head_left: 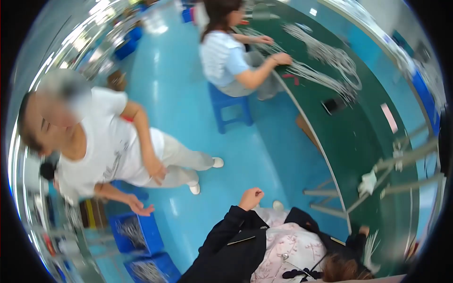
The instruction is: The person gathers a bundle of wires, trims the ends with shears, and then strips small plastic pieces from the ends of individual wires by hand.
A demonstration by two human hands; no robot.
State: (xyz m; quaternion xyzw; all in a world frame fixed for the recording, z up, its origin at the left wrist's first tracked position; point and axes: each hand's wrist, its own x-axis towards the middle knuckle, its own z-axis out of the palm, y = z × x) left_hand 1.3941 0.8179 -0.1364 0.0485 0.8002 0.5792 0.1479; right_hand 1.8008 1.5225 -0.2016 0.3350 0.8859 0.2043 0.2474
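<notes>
My left hand (250, 199) is held in front of my body above the blue floor, its fingers curled closed with nothing seen in them. At the edge of the green table, my right hand (364, 230) shows only in small part past the black sleeve, and its fingers cannot be made out. A bundle of thin white strands (371, 250) lies on the table next to that hand. On the tabletop beyond is a grey metal frame (406, 158), with a crumpled white piece (367, 182) against it.
A person in a white shirt (118, 146) stands at the left, hands empty. Another person (226, 61) sits on a blue stool (229, 111), handling grey cables (311, 70) on the green table (363, 141). Blue bins (153, 236) of cables stand lower left.
</notes>
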